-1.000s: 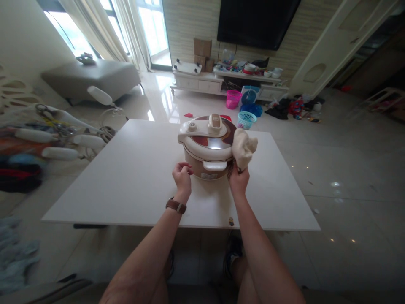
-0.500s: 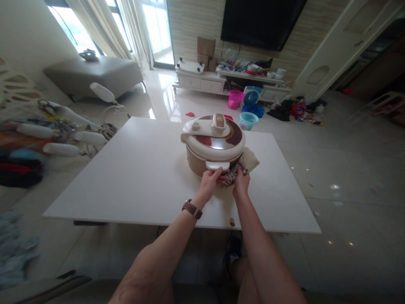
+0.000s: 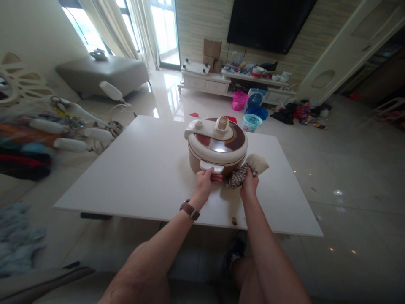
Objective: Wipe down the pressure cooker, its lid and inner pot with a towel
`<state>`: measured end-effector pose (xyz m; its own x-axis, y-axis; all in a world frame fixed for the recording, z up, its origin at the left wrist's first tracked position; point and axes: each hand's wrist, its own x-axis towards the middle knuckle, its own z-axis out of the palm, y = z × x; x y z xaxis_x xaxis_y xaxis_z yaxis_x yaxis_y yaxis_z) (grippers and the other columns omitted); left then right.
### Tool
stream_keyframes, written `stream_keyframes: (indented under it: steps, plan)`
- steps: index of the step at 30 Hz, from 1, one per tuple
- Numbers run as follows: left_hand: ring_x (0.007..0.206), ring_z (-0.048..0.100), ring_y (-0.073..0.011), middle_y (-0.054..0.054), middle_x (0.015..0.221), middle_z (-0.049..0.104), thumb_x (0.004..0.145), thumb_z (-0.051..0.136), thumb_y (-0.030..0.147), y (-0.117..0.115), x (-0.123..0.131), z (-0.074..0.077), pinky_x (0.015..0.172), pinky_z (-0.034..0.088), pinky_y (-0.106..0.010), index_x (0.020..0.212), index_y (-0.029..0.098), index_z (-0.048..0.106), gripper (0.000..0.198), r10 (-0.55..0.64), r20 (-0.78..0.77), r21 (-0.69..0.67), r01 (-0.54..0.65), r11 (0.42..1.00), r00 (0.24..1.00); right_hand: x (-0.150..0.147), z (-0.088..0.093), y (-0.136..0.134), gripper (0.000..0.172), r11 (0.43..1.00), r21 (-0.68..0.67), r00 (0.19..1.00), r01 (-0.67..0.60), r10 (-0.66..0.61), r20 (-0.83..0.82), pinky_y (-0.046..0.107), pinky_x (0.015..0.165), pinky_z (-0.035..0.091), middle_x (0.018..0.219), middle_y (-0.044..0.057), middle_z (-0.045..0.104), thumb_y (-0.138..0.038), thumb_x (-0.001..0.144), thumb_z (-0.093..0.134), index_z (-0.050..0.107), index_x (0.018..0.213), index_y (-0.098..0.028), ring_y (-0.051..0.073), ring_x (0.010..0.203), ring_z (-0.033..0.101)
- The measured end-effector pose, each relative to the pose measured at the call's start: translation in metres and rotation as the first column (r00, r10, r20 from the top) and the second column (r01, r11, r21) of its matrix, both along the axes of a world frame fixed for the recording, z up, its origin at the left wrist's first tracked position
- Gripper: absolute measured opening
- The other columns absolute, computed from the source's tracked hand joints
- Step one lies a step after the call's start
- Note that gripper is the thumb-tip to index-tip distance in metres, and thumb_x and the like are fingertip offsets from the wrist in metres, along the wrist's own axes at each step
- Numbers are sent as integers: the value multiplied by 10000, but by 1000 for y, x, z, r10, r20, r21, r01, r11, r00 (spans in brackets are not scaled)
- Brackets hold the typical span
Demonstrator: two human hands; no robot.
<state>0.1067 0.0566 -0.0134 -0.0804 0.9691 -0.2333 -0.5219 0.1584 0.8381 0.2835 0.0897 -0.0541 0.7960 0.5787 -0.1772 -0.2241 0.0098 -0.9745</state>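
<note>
Tiled flr (image 3: 357, 177), cooker (image 3: 218, 153) on tbl (image 3: 152, 169)

The bench (image 3: 152, 169) is white, flat and smooth, with straight sides and a thin edge. Its two near corners point to about 8 and 4 o'clock, and its two far corners to about 11 and 2. A pressure cooker (image 3: 218, 147) sits on it, a bit past the middle, toward 1 o'clock. The cooker stands upright, brown on the side, with a creamy lid rim (image 3: 209, 152) and a shiny brown top. Its near handle (image 3: 205, 164) points to about 6 o'clock. There is a soft shadow on the bench beside it. Close to the near edge, at 5 o'clock, is a tiny yellow and dark sticker (image 3: 234, 221).
</note>
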Motion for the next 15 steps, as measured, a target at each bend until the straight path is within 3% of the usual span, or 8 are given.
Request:
stream_keyframes:
  steps: [6,10,15]
  plan:
    - [345,452,-117,2,403,509,730,673,381,-2,-69,6,374,344,-236,516,218,534,303,281,-85,-36,-285,958,956,7,6,-1,316,999,25,999,20,-21,27,362,975,630,1093,89,781,-389,803,678,709,1025,-167,224,1056,751]
    - [346,332,-71,88,395,315,707,646,304,14,-107,13,377,289,-207,529,250,373,330,425,6,-18,-425,905,905,4,4,-3,349,998,57,1000,-13,12,24,360,973,637,1101,82,784,-399,799,690,708,1062,-170,222,1080,751]
    - [395,352,-66,92,523,410,734,647,328,34,-130,19,379,219,-210,664,235,432,244,543,17,-56,-542,839,839,4,-2,-6,393,996,50,997,-74,74,6,357,959,641,1092,78,782,-436,786,711,714,1071,-165,216,1044,758]
